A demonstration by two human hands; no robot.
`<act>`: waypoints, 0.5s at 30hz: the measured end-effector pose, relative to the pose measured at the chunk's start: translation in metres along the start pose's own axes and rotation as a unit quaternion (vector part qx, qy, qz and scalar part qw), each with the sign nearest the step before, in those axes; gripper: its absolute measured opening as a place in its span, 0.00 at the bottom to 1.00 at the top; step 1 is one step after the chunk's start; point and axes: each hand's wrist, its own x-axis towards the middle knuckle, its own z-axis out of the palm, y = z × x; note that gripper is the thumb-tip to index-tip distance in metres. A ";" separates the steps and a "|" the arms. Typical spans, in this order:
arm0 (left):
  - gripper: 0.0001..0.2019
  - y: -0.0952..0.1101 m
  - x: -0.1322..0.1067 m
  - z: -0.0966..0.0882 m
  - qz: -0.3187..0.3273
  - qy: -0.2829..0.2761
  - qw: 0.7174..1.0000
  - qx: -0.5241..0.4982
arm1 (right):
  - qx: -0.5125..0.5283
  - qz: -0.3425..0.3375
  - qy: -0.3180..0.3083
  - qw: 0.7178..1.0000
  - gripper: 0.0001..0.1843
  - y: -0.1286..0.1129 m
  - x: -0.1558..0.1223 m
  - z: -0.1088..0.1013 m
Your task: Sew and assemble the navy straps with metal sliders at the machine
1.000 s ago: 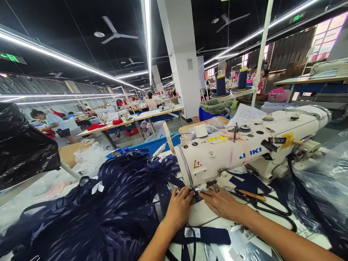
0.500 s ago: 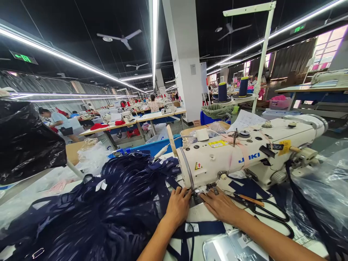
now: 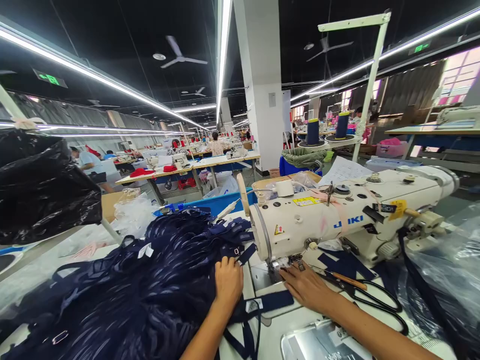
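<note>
- The left hand (image 3: pixel 229 281) is at the near right edge of a pile of navy straps (image 3: pixel 146 295), its fingers bent and close together; whether they grip a strap or only press on the pile, I cannot tell.
- The right hand (image 3: pixel 308 287) reaches in from the near right, palm down, fingers stretched toward the presser foot (image 3: pixel 275 272); its fingertips are partly hidden under the machine head, so I cannot tell whether they hold any cloth.
- The hands are apart, with the pale bed of the sewing machine (image 3: pixel 292 225) showing between them.
- The pile of navy straps fills the near left, reaching back to the machine's left end.
- A metal buckle (image 3: pixel 236 251) lies at the pile's right side, just beyond the left hand.
- A navy band (image 3: pixel 277 300) lies flat on the near side of the machine bed, between the two forearms, with a pale label (image 3: pixel 255 304) at its left part.
- Black scissors (image 3: pixel 353 291) lie to the right of the right hand, an orange-brown stick (image 3: pixel 350 281) beside them.
- Clear plastic (image 3: pixel 438 280) lies at the far right of the worktable; a black bag (image 3: pixel 48 185) hangs at the left.
- Two dark thread spools (image 3: pixel 312 132) stand on a rack beyond the machine.
</note>
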 end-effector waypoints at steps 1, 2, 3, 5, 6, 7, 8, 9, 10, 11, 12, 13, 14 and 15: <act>0.14 -0.001 0.000 -0.001 -0.008 -0.001 1.000 -0.001 | -0.003 -0.001 -0.007 1.000 0.14 0.000 0.002 -0.003; 0.14 -0.001 0.001 -0.002 -0.015 -0.004 1.000 -0.003 | -0.004 -0.005 -0.018 1.000 0.13 0.001 0.005 -0.008; 0.13 0.000 0.002 -0.003 -0.023 -0.007 1.000 -0.005 | -0.001 -0.011 -0.038 0.999 0.12 0.003 0.008 -0.013; 0.14 0.000 0.006 -0.004 -0.038 -0.015 0.999 -0.013 | 0.015 -0.009 -0.085 0.996 0.10 0.012 0.013 -0.026; 0.15 0.000 0.009 -0.004 -0.043 -0.021 0.999 -0.019 | 0.021 0.008 -0.100 0.995 0.09 0.019 0.014 -0.034; 0.16 0.000 0.011 -0.004 -0.046 -0.028 0.998 -0.028 | 0.020 0.029 -0.106 0.994 0.08 0.026 0.014 -0.041; 0.17 0.000 0.012 -0.004 -0.049 -0.035 0.997 -0.038 | 0.014 0.053 -0.107 0.993 0.08 0.034 0.011 -0.048; 0.17 0.000 0.013 -0.003 -0.053 -0.043 0.996 -0.050 | 0.004 0.077 -0.106 0.991 0.07 0.041 0.007 -0.055; 0.17 -0.001 0.013 -0.003 -0.060 -0.049 0.995 -0.064 | -0.009 0.099 -0.104 0.990 0.06 0.047 0.000 -0.061; 0.17 -0.001 0.013 -0.004 -0.069 -0.055 0.993 -0.081 | -0.022 0.119 -0.103 0.987 0.06 0.052 -0.007 -0.067; 0.17 -0.002 0.012 -0.004 -0.082 -0.061 0.990 -0.100 | -0.036 0.136 -0.103 0.985 0.06 0.055 -0.016 -0.071; 0.16 -0.003 0.011 -0.005 -0.097 -0.066 0.986 -0.123 | -0.049 0.149 -0.104 0.982 0.07 0.057 -0.025 -0.075; 0.16 -0.003 0.010 -0.006 -0.111 -0.072 0.980 -0.148 | -0.061 0.159 -0.103 0.980 0.07 0.058 -0.034 -0.078; 0.14 -0.003 0.008 -0.008 -0.125 -0.079 0.973 -0.175 | -0.072 0.165 -0.103 0.978 0.08 0.057 -0.041 -0.081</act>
